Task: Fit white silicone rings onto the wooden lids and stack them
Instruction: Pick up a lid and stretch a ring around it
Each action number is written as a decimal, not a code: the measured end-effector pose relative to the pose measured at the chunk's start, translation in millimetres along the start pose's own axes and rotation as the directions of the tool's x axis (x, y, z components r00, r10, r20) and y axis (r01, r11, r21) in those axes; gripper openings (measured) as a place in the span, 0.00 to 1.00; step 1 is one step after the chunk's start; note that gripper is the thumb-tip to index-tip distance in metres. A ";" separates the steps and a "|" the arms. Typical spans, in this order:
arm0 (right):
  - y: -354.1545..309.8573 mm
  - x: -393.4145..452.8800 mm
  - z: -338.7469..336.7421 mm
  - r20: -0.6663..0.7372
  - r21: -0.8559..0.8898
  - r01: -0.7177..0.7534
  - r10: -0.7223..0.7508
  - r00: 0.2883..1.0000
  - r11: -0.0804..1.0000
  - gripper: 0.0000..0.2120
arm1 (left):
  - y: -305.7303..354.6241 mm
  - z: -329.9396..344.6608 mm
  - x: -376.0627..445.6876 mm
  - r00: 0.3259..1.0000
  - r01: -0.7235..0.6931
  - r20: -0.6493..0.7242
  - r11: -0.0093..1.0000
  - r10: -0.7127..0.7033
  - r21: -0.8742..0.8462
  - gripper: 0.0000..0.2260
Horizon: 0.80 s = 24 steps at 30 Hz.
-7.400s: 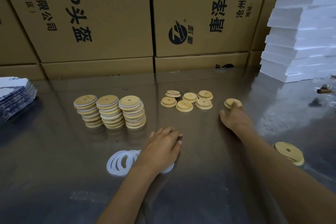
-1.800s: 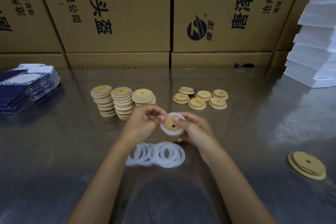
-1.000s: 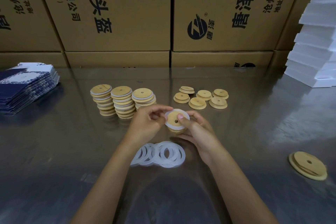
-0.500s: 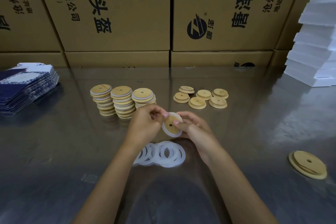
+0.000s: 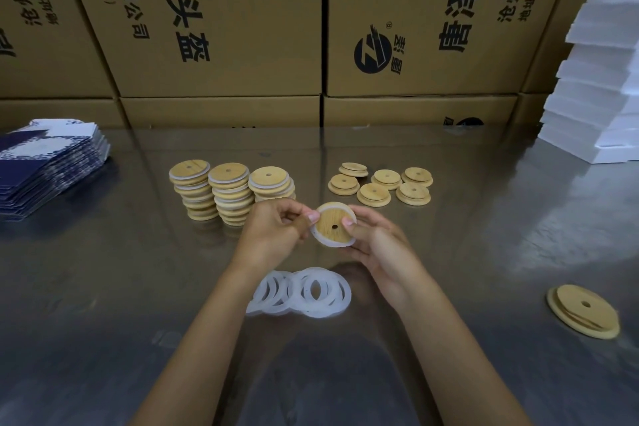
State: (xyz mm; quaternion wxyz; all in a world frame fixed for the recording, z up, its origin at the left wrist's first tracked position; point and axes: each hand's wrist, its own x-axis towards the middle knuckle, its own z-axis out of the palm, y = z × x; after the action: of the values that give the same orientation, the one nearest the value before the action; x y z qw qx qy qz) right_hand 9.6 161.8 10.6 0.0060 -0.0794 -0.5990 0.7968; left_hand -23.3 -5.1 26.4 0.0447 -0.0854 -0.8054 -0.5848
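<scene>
Cardboard boxes (image 5: 221, 28) wall off the back of the table, print turned sideways. Left box reads "P头盔" in big black characters, smaller "有限公司" and "(西区)" beside it. Right box (image 5: 432, 21) has a round black logo, big "唐泽" plus a partial "A", smaller "沧州唐泽" and "河北" at the side. Rest of the print is cut off or too skewed to read.

No open containers in view. Everything lies loose on the shiny metal table (image 5: 103, 287). Three stacks of ringed lids (image 5: 228, 192) stand side by side left of centre, white edges showing between the wood. Six bare wooden lids (image 5: 380, 183) sit in a loose cluster to the right of them, one tilted on another at the back. Pile of white silicone rings (image 5: 304, 292) overlaps flat on the table, just below my hands. Two more wooden discs (image 5: 583, 310) lie stacked far right, well apart. Blue-and-white printed stack (image 5: 45, 166) at far left, stack of white foam slabs (image 5: 601, 79) at far right.

Both arms reach in from the bottom. I hold one wooden lid (image 5: 333, 225) above the table between both hands, face tilted toward me, small centre hole visible, a white ring (image 5: 332, 244) around its rim. My left hand (image 5: 273, 235) pinches the left edge, fingers curled, thumb tip on the rim. My right hand (image 5: 377, 245) cups the right side from below, thumb pressing on the lid's face near the edge.
</scene>
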 end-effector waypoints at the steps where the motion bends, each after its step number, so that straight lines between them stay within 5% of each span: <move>1: -0.7 0.0 -1.4 -0.007 0.013 0.003 -0.003 1.000 1.000 0.12 | -0.4 1.9 -0.9 1.000 -0.005 0.004 1.000 0.005 -0.013 0.04; 9: -1.5 -0.9 -2.2 0.042 0.090 -0.058 0.055 0.998 0.994 0.11 | -6.9 12.7 -1.8 0.995 -0.045 -0.091 0.998 0.048 0.044 0.05; 15: 0.2 -4.2 3.1 0.061 -0.121 -0.002 0.010 0.998 0.993 0.09 | -6.9 17.4 -4.1 0.988 -0.144 -0.036 0.985 0.148 0.094 0.05; 24: -2.8 -4.8 -2.8 0.103 -0.103 0.013 -0.002 0.995 0.995 0.11 | -8.9 9.9 -2.4 0.993 -0.121 0.018 0.980 0.120 0.161 0.06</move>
State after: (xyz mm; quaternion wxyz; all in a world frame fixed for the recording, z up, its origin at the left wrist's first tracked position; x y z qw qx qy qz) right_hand 14.4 164.8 13.1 -0.0259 -0.0365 -0.6393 0.7677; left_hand -22.4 1.4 14.6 0.0834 -0.1324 -0.8438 -0.5134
